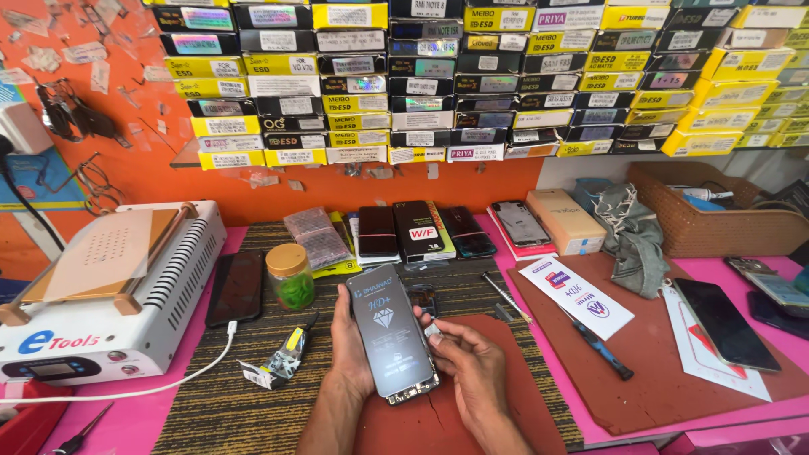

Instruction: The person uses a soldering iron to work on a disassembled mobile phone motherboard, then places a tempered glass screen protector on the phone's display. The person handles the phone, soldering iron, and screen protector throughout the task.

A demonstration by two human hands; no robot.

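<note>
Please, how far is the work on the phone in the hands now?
Looks done: the phone screen panel already wears a printed protective film. In hand: the left hand holds it from behind, and the right hand pinches a small tab at its right edge. Left: the film is not yet peeled; the screwdriver lies untouched on the brown mat.

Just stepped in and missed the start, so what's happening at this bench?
A person holds a dark phone screen panel upright over a brown mat. The left hand grips its left edge; the right hand pinches near its right edge. A green-filled jar and a screwdriver lie nearby.
</note>
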